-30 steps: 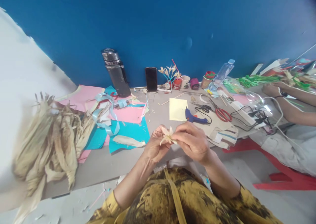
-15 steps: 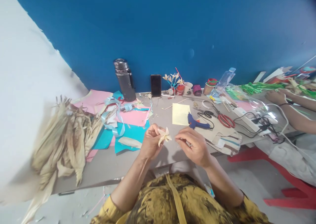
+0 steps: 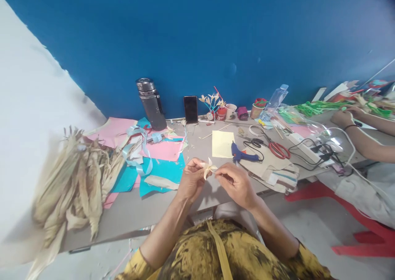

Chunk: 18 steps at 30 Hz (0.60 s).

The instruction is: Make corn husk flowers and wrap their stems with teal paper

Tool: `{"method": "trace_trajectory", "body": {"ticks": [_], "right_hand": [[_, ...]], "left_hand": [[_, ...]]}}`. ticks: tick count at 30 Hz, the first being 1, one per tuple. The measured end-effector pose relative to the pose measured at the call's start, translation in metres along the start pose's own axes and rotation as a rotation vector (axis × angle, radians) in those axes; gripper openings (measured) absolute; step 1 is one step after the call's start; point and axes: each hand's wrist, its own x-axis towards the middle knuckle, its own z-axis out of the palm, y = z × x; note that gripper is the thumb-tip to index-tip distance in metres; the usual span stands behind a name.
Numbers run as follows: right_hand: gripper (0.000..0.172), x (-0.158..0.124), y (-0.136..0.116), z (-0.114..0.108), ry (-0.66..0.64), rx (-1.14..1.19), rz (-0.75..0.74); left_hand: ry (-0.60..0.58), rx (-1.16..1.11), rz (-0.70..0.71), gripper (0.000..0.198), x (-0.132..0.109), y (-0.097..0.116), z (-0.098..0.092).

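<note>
Flower pinched in left hand. Right hand has fingertips at flower's edge; cannot tell if gripping. Blue glue gun lies on table nearby.

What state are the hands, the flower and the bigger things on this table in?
Left hand: pinching the flower
Right hand: fingertips at a petal's tip, grip unclear
Flower: petals spread, held above the table
Glue gun: lying down, unheld
Flask: upright, lid on
Phone: propped upright, screen dark
Plastic bottle: tilted
Power strip: plugs in it
Husks: dry-looking, heaped
</note>
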Motion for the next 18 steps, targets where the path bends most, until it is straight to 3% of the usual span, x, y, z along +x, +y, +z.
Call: {"method": "trace_trajectory", "body": {"ticks": [11,15,18], "right_hand": [[0.007,0.001,0.0078,0.006,0.01,0.039,0.036],[0.007,-0.0006,0.0068,0.0056,0.017,0.029,0.06],[0.008,-0.0009,0.0045,0.0042,0.02,0.022,0.081]], "left_hand": [[0.001,-0.016,-0.039,0.039,0.0025,-0.004,-0.0014],[-0.01,0.041,0.019,0.036,0.0019,-0.0061,-0.0014],[0.05,0.063,0.074,0.033,0.0036,-0.0074,-0.0006]]}}
